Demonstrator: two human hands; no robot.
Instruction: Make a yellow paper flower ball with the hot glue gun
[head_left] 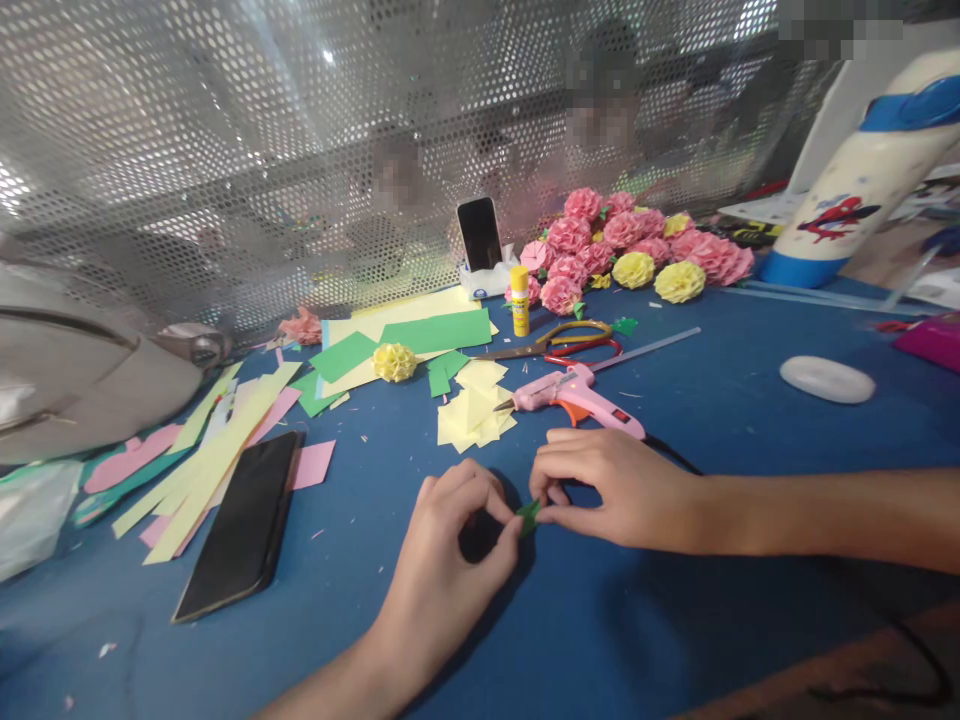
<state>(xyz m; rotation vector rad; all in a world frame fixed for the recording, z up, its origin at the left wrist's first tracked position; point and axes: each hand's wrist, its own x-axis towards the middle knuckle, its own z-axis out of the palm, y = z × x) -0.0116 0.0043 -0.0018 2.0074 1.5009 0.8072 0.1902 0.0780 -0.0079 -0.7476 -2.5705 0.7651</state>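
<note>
Between my two hands, low over the blue table (337, 640), is a small piece of green paper (529, 517). My left hand (454, 545) pinches its left side between thumb and forefinger. From the right, my right hand (600, 485) pinches the other side; its exact fold is partly hidden by the fingertips. Just beyond my right hand lies a pink glue gun (577, 393). A pile of pale yellow paper pieces (474, 415) sits ahead of my left hand. Scissors (551, 345) with yellow handles lie past the glue gun, beside red handles.
Pink and yellow paper flowers (626, 240) are heaped at the back, near a glue stick (520, 305) and a propped phone (480, 235). A black phone (240, 525) and paper strips (217, 450) lie left. A bottle (847, 190) stands right, before a perforated metal screen (300, 150).
</note>
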